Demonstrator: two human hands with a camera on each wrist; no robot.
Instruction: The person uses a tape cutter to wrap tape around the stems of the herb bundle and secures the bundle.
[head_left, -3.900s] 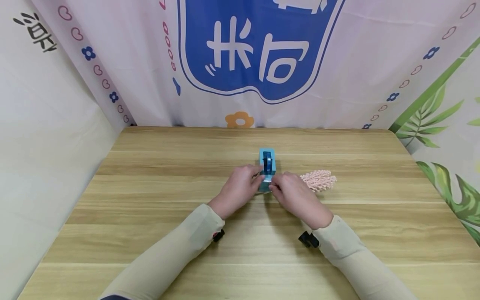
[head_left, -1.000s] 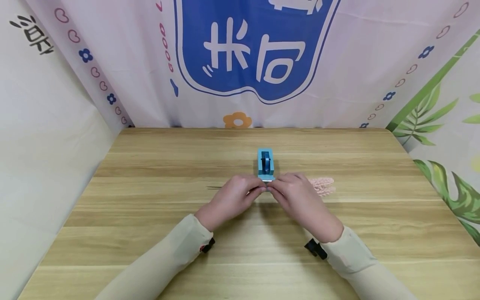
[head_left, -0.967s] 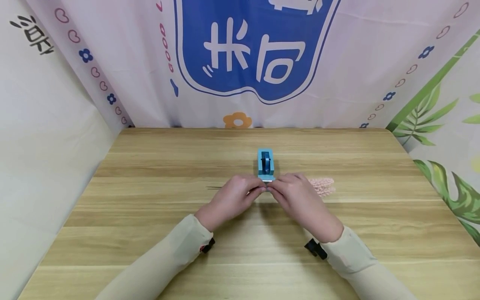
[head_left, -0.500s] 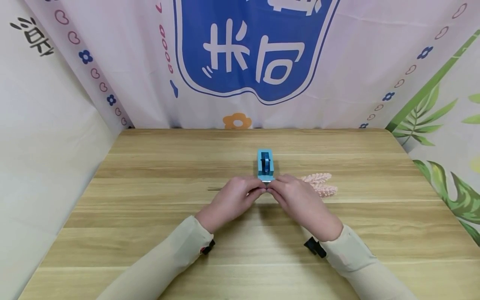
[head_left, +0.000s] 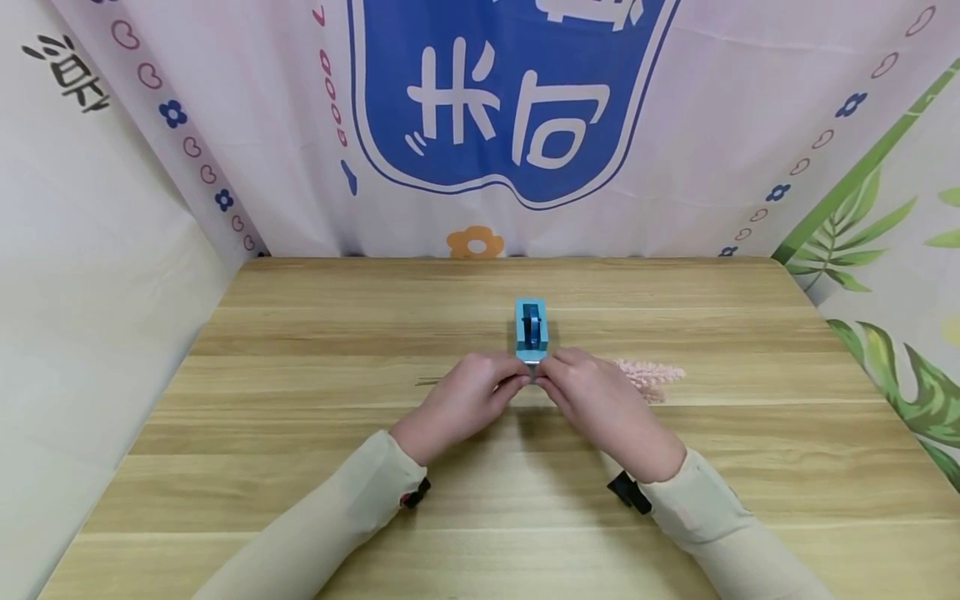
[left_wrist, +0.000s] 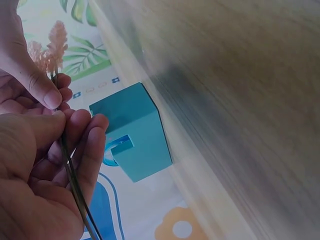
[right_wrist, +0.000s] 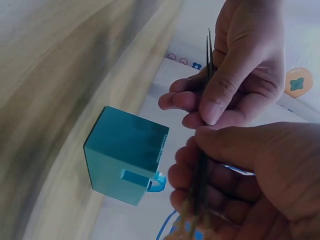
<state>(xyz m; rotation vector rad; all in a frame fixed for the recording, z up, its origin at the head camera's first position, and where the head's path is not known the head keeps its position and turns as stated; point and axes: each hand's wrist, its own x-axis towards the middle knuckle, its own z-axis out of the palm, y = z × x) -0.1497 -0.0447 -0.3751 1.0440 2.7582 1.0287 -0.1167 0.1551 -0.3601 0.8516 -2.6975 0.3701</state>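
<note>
Both hands meet at the front of a light-blue tape dispenser [head_left: 531, 343], fingertips almost touching. My left hand [head_left: 467, 398] pinches thin dark stems [left_wrist: 75, 182] between thumb and fingers; the stem ends [head_left: 428, 381] stick out to its left. My right hand [head_left: 609, 408] pinches the same stems nearer the pink flower heads [head_left: 648, 375], which point right beyond it. In the left wrist view the fluffy flower heads [left_wrist: 56, 45] stand above the right hand's fingers. Whether tape lies around the stems is hidden under the fingertips.
The wooden table [head_left: 337, 317] spreads around the hands. A printed curtain [head_left: 300, 167] hangs behind its back edge, with a leaf-patterned cloth [head_left: 862, 250] at the right. A blue tape roll [head_left: 534, 321] sits inside the dispenser.
Several seconds ago the hands were at the dispenser's cutting edge, the left fingers against its side. Now both pinch the stems just in front of it. The flower heads have turned over the last second.
</note>
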